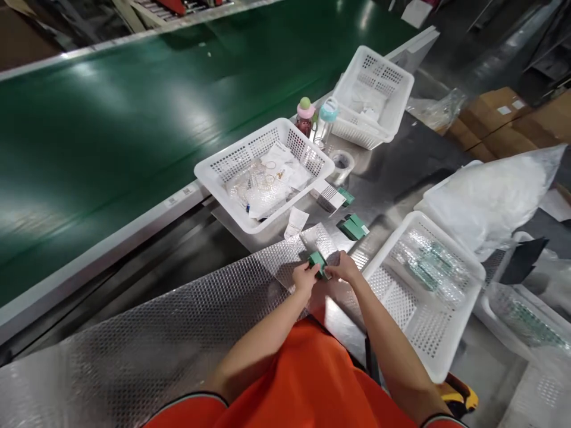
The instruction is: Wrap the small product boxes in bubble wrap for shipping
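Observation:
My left hand [304, 276] and my right hand [344, 268] meet over a sheet of bubble wrap [187, 315] on the metal table. Together they grip a small green box [317, 260], fingers closed on its sides. A loose piece of bubble wrap [319, 239] lies just beyond the box. Two more green boxes [353, 226] sit a little farther off on the table.
A white basket [264, 172] of bagged jewellery stands ahead, a second basket [373, 95] beyond it, and a third [423, 291] with wrapped green boxes at my right. Two bottles [316, 119], a tape roll [341, 163] and a green conveyor belt [111, 119] lie behind.

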A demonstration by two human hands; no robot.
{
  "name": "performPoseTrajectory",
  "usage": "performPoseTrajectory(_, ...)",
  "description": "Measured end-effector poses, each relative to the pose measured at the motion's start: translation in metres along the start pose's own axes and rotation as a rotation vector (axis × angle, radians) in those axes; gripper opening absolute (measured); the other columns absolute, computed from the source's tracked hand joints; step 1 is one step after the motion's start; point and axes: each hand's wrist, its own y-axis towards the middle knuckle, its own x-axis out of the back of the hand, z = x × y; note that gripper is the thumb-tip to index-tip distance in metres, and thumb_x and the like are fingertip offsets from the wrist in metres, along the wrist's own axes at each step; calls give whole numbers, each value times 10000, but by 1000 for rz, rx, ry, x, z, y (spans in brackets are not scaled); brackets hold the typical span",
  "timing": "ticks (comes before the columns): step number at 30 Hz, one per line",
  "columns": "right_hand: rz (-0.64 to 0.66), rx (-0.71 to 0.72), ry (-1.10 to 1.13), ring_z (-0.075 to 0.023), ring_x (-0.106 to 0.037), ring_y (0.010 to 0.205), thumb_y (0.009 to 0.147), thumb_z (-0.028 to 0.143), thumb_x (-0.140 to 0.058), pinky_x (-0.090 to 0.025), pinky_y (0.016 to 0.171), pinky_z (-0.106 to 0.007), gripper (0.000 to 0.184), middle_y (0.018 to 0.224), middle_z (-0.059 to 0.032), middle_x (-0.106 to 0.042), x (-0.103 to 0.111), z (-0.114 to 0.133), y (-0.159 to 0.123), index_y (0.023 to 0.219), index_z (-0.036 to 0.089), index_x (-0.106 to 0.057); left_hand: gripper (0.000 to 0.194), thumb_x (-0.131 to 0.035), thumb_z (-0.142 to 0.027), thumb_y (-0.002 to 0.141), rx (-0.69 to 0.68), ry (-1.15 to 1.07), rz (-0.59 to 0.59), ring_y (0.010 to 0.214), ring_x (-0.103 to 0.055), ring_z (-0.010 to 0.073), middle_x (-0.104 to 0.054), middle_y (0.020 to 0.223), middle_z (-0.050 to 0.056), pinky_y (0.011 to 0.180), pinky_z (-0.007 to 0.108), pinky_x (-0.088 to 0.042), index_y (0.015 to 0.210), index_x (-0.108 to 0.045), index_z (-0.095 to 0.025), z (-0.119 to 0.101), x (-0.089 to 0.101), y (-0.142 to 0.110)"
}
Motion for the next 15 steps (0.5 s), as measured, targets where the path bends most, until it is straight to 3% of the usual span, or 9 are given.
performPoseTrajectory(2, 18, -16, -4, -189, -673, 655, 697, 356, -804, -424, 548, -229, 516, 684, 9, -689, 0, -1, 2, 1099, 149, -557, 313, -887, -294, 530, -2, -11, -4, 551, -558, 114, -642, 654, 4, 527, 255, -511, 735, -723, -123, 2, -6, 1)
performPoseTrajectory(8, -35, -24, -74, -222, -683, 815, 642, 409, -845, -403, 578, -238, 622, 881, -62, -712, 2, 1, -3, 1110, 158, -523, 386, -894, -342, 518, -18, -51, -35, 598, -595, 133, -670, 726, 23, 566, 284, -537, 785, -714, -130, 7, -5, -1)
performPoseTrajectory(11, -84, -16, -151, -255, -680, 900, 655, 461, -830, -437, 648, -266, 651, 970, -97, -704, -1, 7, -14, 1140, 154, -522, 459, -913, -385, 479, -36, -62, -52, 595, -593, 123, -655, 730, 14, 554, 261, -512, 789, -678, -141, 8, 1, -4)
performPoseTrajectory(15, -254, 43, -247, -318, -613, 1096, 675, 456, -809, -481, 818, -348, 637, 1166, -160, -634, -16, 14, -31, 1153, 149, -521, 475, -891, -455, 490, -69, -53, -13, 625, -606, 138, -646, 731, 13, 588, 279, -511, 767, -647, -156, 10, 13, -8)
